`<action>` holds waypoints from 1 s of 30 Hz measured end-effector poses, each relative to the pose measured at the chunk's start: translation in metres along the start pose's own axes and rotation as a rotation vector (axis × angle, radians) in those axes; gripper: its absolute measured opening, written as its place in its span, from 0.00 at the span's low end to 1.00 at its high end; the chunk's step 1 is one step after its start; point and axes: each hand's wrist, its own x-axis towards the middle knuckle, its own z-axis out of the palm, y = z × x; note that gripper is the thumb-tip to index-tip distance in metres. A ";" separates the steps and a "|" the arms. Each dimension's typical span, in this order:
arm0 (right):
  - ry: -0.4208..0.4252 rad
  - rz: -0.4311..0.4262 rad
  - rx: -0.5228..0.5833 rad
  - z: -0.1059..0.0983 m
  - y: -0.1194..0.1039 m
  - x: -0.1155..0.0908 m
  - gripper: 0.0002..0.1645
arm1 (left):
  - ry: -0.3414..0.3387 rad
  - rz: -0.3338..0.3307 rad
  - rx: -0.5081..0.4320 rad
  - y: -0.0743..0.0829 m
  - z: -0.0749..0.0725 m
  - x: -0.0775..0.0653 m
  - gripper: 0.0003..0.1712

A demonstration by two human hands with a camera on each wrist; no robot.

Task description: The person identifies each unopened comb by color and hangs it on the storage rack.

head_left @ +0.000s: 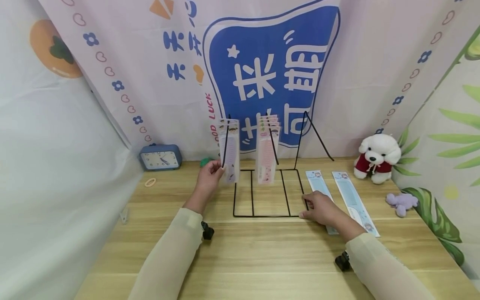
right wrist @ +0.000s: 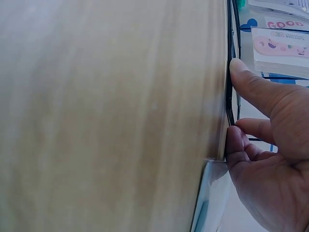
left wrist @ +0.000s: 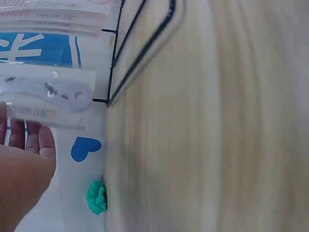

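Note:
A black wire display rack (head_left: 262,216) stands on the table, with three hooks slanting towards me. On the left hook hangs a packaged purple comb (head_left: 231,156); several packaged pink combs (head_left: 266,158) hang on the middle one. The right hook (head_left: 318,134) carries nothing. My left hand (head_left: 211,177) pinches the purple comb's pack at its left edge, thumb in front and fingers partly hidden behind it in the left wrist view. My right hand (head_left: 321,208) grips the front right corner of the rack's base, thumb and fingers on the wire (right wrist: 230,96).
Two flat pale-blue packs (head_left: 354,204) lie right of the rack, one partly under my right hand. A blue clock (head_left: 161,157), a hair tie (head_left: 150,182) and a green crumpled thing (head_left: 205,161) are left. A plush dog (head_left: 376,158) and purple toy (head_left: 402,203) sit right.

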 end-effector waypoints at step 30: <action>0.001 -0.012 0.004 0.001 0.002 0.001 0.47 | -0.482 0.063 0.842 -0.020 0.006 -0.056 0.41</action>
